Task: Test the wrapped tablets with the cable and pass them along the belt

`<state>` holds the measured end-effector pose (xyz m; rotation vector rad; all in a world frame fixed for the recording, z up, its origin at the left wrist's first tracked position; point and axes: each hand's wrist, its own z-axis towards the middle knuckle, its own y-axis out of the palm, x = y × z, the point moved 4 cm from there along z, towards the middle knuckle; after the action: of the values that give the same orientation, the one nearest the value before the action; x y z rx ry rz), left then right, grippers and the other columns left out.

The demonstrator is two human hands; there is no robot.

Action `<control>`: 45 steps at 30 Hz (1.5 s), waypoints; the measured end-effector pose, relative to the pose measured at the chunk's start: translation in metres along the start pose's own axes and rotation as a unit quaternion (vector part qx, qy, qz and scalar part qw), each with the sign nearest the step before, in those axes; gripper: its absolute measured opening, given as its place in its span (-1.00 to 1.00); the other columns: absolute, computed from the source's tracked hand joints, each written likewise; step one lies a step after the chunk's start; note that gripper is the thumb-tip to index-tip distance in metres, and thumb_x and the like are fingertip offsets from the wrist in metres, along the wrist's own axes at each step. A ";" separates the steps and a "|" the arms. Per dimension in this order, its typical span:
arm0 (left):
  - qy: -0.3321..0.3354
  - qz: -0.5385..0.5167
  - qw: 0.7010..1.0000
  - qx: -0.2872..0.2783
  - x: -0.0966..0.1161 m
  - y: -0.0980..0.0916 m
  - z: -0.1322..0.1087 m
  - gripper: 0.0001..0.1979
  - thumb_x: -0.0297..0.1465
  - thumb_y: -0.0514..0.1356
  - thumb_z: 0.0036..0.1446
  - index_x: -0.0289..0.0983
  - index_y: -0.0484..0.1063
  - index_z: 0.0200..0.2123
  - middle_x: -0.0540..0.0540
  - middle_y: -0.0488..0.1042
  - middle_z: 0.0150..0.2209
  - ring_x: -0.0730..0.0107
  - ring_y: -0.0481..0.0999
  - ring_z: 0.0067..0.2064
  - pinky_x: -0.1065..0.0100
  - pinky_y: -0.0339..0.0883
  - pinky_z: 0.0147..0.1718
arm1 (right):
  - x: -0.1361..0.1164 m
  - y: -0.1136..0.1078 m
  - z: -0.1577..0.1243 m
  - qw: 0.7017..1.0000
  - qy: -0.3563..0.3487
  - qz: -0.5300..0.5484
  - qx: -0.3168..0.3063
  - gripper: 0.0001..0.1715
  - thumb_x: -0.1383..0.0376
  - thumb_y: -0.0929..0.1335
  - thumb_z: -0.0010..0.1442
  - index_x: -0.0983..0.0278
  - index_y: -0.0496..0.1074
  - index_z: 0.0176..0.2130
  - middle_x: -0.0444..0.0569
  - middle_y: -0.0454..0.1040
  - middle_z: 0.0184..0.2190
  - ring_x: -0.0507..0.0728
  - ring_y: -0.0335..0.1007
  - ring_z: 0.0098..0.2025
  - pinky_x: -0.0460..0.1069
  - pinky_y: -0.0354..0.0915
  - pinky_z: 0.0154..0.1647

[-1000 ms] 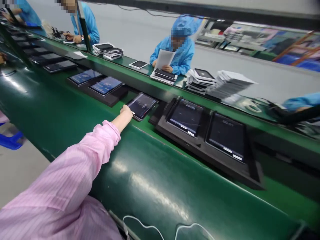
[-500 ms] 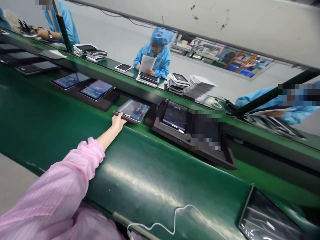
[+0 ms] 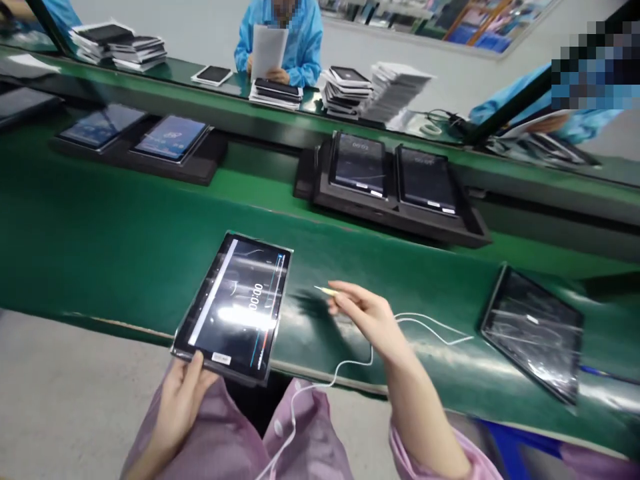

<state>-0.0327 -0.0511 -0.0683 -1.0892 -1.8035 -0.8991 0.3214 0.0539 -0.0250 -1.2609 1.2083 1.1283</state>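
Note:
My left hand point(image 3: 185, 393) grips the near left corner of a tablet point(image 3: 225, 313), thumb on top. The tablet lies tilted at the table's front edge, its lit screen showing 00:00 and a glare. To the right, my right hand point(image 3: 363, 310) pinches a thin yellow plug point(image 3: 327, 291) with a fine pointed tip, held above the table and apart from the tablet. A white cable point(image 3: 345, 363) runs by this hand and down over my pink clothing; where it joins the plug is hidden by the fingers.
Two tablets point(image 3: 357, 163) rest in a dark tray point(image 3: 400, 223) at the back; two more point(image 3: 170, 139) lie on a dark pad point(image 3: 205, 167) further left. Another film-covered tablet point(image 3: 535, 333) is at right. Across the line a person in blue point(image 3: 305, 40) holds papers beside several stacks point(image 3: 345, 93).
My left hand has brought the tablet from the back row to the front edge. My right hand has come into view with the yellow plug. The view has shifted downward.

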 end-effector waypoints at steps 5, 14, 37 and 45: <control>-0.038 0.344 0.934 -0.086 0.042 -0.034 0.007 -0.29 0.35 0.19 -0.03 -0.19 0.45 -0.69 -0.05 0.33 -0.78 0.28 0.36 -0.67 0.26 0.34 -0.56 | 0.038 0.002 0.068 0.997 0.017 0.067 0.037 -0.26 -0.22 0.62 -0.17 0.24 0.57 -0.21 0.00 0.65 -0.36 0.14 0.63 -0.34 0.04 0.58 -0.16; 0.189 0.299 0.932 -0.075 0.118 0.047 0.100 -0.40 0.08 0.32 0.07 -0.19 0.55 0.03 -0.24 0.54 0.19 -0.05 0.48 0.26 0.04 0.28 0.30 | 0.042 0.028 0.116 0.994 0.039 0.098 0.017 -0.49 -0.01 0.65 -0.06 0.24 0.56 -0.27 0.02 0.66 -0.28 0.19 0.68 -0.15 0.02 0.60 -0.04; 0.229 0.405 0.861 -0.205 0.124 0.045 0.117 -0.27 -0.05 0.25 0.27 -0.05 0.19 0.43 -0.14 0.33 0.39 -0.09 0.31 0.38 -0.02 0.03 0.41 | 0.023 0.046 0.120 0.988 0.095 0.055 -0.106 -0.39 -0.05 0.69 -0.19 0.30 0.63 -0.29 0.05 0.65 -0.40 0.11 0.64 -0.32 -0.06 0.60 -0.19; 0.205 0.331 0.893 -0.225 0.125 0.046 0.126 -0.27 -0.23 0.42 0.14 -0.11 0.34 0.35 -0.14 0.40 0.34 -0.15 0.24 0.42 -0.04 -0.07 0.45 | 0.023 0.050 0.130 0.990 0.111 0.020 -0.088 -0.50 -0.03 0.66 -0.09 0.28 0.61 -0.35 0.01 0.61 -0.44 0.11 0.59 -0.38 -0.01 0.60 -0.23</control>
<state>-0.0620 0.1166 0.0007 -1.5328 -0.7907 -1.0304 0.2756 0.1837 -0.0577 -1.5354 1.3250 1.1663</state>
